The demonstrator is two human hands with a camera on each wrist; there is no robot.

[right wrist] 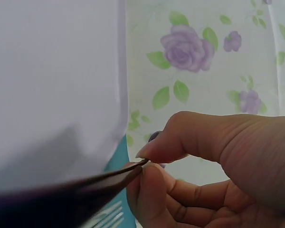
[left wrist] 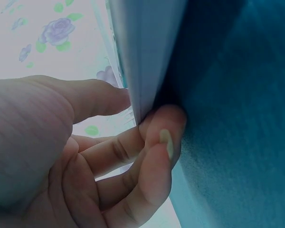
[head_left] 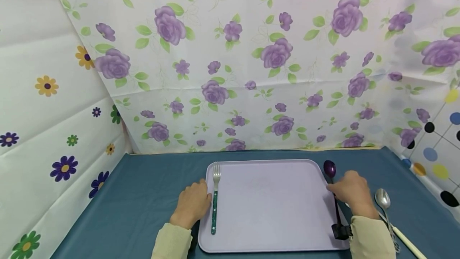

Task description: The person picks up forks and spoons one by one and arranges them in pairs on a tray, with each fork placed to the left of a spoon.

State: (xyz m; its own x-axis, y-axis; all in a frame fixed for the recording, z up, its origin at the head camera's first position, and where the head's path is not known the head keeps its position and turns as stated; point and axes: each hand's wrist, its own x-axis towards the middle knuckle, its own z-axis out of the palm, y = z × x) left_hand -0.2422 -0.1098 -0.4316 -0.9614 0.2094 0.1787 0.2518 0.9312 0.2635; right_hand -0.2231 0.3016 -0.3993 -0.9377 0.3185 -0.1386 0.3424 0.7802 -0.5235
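Blue cloth (head_left: 136,207) lay underneath. The left hand (head_left: 192,203) gripped the tray (head_left: 273,211) by its rim, seemingly to steady it, the fork (head_left: 214,208) just inside that grip; opposite, the right hand (head_left: 352,191) closely pinched the dark spoon (head_left: 329,168) by its handle, perhaps for control.

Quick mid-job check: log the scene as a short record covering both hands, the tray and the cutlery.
Left hand: grips the tray by its left edge
Right hand: pinches the dark spoon by its handle
Dark spoon: bowl pointing away from the person; contact with the tray unclear
On the tray: fork along the left side, tines away from the person
Right of the tray: silver spoon and a cream handle, partly hidden
Surface: blue cloth
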